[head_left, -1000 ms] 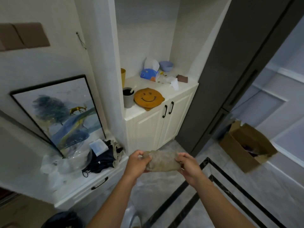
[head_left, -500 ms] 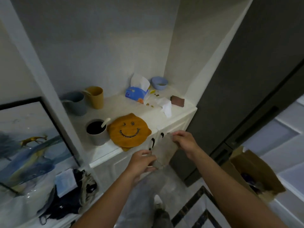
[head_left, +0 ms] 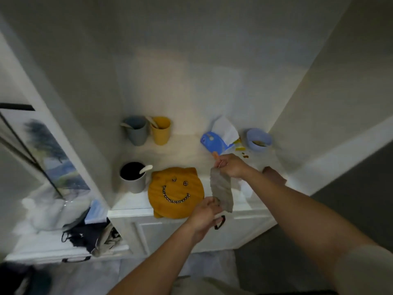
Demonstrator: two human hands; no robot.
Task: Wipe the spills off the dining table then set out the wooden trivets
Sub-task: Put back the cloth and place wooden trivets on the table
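A grey-brown cloth (head_left: pixel 221 190) hangs stretched lengthwise between both hands above the front edge of a white cabinet top (head_left: pixel 127 201). My right hand (head_left: pixel 230 168) pinches its upper end. My left hand (head_left: pixel 205 215) grips its lower end. Just left of the cloth lies a round orange wooden trivet (head_left: pixel 175 192) with a smiley face of beads, overhanging the cabinet's front edge a little. No dining table is in view.
On the cabinet top stand a grey cup with a spoon (head_left: pixel 133 176), a blue-grey cup (head_left: pixel 136 129), a yellow cup (head_left: pixel 161 129), a blue tissue pack (head_left: pixel 213 141) and a blue bowl (head_left: pixel 258 138). A framed picture (head_left: pixel 49 152) leans at left above cluttered bags.
The view has closed in on the cabinet. My hands rose from waist height to the counter edge, and the cloth went from bunched between them to stretched lengthwise, right hand up, left hand down.
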